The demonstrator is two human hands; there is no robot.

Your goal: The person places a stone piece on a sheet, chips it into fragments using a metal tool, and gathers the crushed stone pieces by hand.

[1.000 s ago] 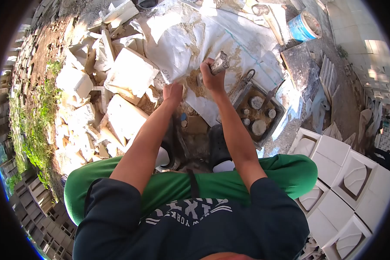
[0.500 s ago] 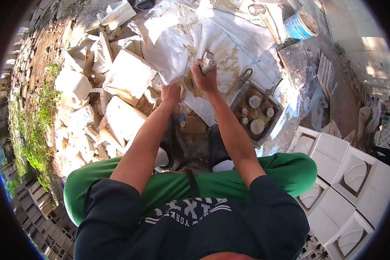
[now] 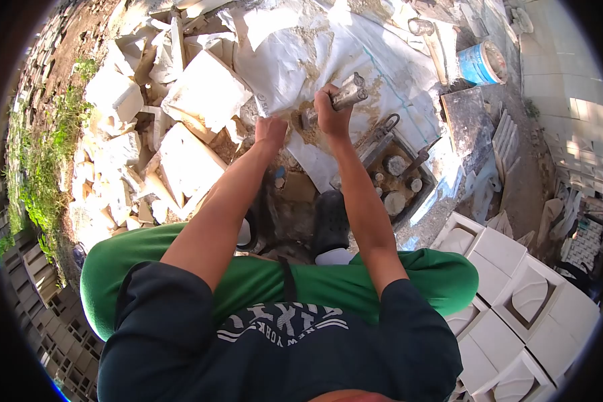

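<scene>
My right hand (image 3: 333, 114) is closed around a thick, grey, crusted tool (image 3: 350, 92) whose lumpy end sticks out to the right; its exact kind does not show. My left hand (image 3: 271, 132) makes a fist beside it, close to the pale broken slabs, and what it holds, if anything, is hidden. Both hands are over a white plastic sheet (image 3: 395, 87) smeared with sandy material. Right of my right forearm lies a metal box mould (image 3: 419, 201) with several round posts inside.
Broken white slabs (image 3: 204, 94) are heaped at left. A blue bucket (image 3: 474, 65) and a dark board (image 3: 467, 119) lie at upper right. Pale blocks with leaf-like recesses (image 3: 499, 261) are stacked at lower right. A dark clog (image 3: 331, 218) is on my foot between my knees.
The view has shifted a little. My right hand has moved slightly right, and the grey tool has tilted from near upright toward the right. My left hand remains a closed fist.
</scene>
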